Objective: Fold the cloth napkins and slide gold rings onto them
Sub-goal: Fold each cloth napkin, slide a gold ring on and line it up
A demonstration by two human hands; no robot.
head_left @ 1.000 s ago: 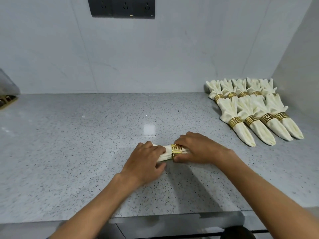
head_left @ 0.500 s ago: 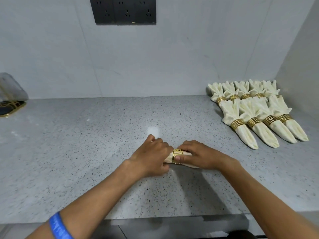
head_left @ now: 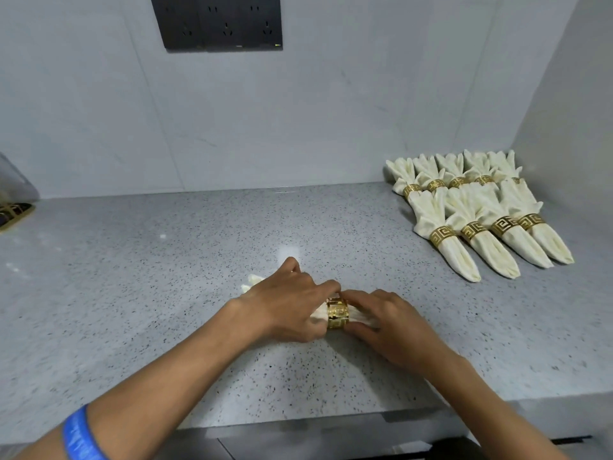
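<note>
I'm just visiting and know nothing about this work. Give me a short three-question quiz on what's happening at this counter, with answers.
1. True or false: the gold ring is already around the napkin being worked on.
2. Which hand covers the napkin's fanned end? A) left hand B) right hand C) neither
3. How many finished napkins lie in the front row at the right of the counter?

Key
1. True; it sits between the two hands.
2. A; cream tips poke out beyond its far side.
3. Four in the front row, each with a ring; more lie behind them.
</note>
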